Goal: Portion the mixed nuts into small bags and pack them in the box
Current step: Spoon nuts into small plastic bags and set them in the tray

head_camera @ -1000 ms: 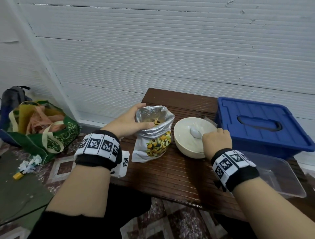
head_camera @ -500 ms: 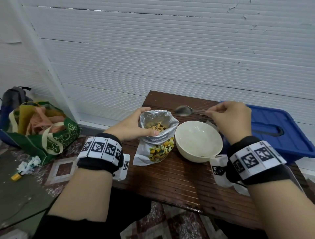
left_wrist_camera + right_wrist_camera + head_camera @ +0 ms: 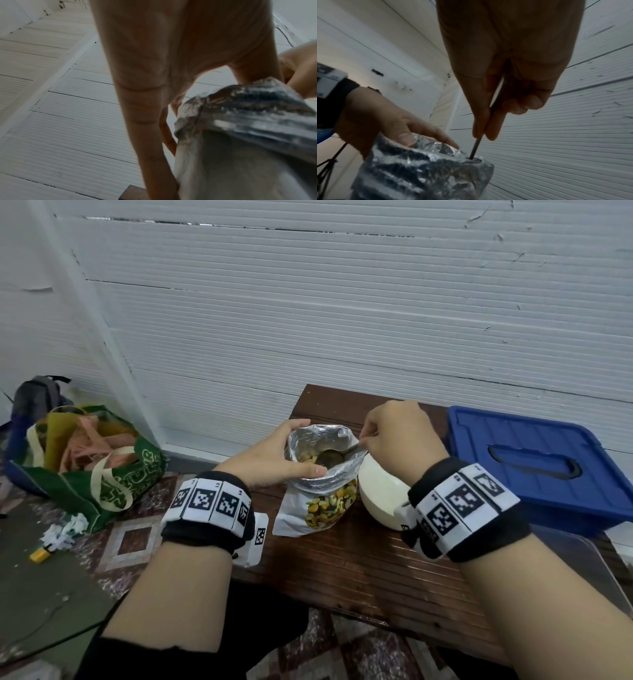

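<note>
Beside bowl, left hand grips nut bag; right hand pinches spoon.

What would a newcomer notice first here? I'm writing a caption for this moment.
Centre stage, the right hand dips a spoon into the open foil nut bag, whose rim the left hand holds. A white bowl stands just right of the bag, with a blue box beyond.
</note>
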`<action>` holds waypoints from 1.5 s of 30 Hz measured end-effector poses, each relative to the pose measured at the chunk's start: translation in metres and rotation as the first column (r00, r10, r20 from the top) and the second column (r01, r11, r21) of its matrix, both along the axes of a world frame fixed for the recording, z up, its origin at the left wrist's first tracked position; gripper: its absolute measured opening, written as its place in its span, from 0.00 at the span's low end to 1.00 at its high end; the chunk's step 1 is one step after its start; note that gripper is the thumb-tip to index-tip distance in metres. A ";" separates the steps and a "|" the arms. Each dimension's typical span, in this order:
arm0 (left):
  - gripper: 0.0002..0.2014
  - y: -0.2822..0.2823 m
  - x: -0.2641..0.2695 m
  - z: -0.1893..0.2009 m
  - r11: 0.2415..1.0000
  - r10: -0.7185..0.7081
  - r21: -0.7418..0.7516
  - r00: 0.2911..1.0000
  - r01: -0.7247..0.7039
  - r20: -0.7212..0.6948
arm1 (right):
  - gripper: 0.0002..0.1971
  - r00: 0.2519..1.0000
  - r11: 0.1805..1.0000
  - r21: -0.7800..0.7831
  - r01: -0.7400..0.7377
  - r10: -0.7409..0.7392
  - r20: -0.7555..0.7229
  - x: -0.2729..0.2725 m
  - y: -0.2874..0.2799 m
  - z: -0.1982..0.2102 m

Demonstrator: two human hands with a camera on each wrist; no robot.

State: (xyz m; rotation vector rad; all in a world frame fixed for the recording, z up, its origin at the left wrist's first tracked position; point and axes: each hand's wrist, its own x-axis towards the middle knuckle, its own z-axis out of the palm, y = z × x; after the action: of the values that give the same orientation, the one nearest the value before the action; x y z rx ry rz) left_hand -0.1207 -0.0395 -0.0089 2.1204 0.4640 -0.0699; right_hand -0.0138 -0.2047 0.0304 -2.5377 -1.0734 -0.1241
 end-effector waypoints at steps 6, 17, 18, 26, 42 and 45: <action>0.43 0.001 0.003 -0.001 1.000 0.004 0.006 1.000 -0.004 -0.006 | 0.05 0.992 0.986 -0.143 -0.089 0.100 0.073 -0.009 0.023 -0.007; 0.16 0.000 0.005 -0.003 0.962 0.226 -0.158 0.974 -0.224 -0.004 | 0.28 0.812 0.810 0.438 0.390 -0.078 -0.579 0.005 -0.017 -0.021; 0.15 -0.001 0.005 -0.003 0.955 0.239 -0.181 0.971 -0.235 -0.003 | 0.29 0.714 0.790 0.411 0.454 -0.047 -0.699 0.000 -0.018 -0.025; 0.21 -0.003 0.007 0.002 0.872 0.303 -0.396 0.953 -0.288 -0.026 | 0.46 0.298 0.794 0.381 0.474 0.263 -0.918 -0.012 -0.012 -0.053; 0.14 -0.005 0.006 -0.001 0.945 0.287 -0.177 0.956 -0.274 0.055 | 0.16 0.985 0.924 -0.361 0.125 -0.158 -0.065 -0.005 -0.041 -0.097; 0.11 -0.006 0.006 -0.001 0.952 0.294 -0.115 0.952 -0.284 0.082 | 0.12 0.996 0.917 -0.389 0.087 -0.093 0.005 -0.011 -0.044 -0.096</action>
State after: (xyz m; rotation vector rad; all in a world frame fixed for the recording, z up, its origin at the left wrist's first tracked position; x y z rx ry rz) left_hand -0.1152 -0.0460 -0.0100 1.9260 0.6925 0.1749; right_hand -0.0245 -0.2483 -0.0652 -2.9382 -1.0629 0.0932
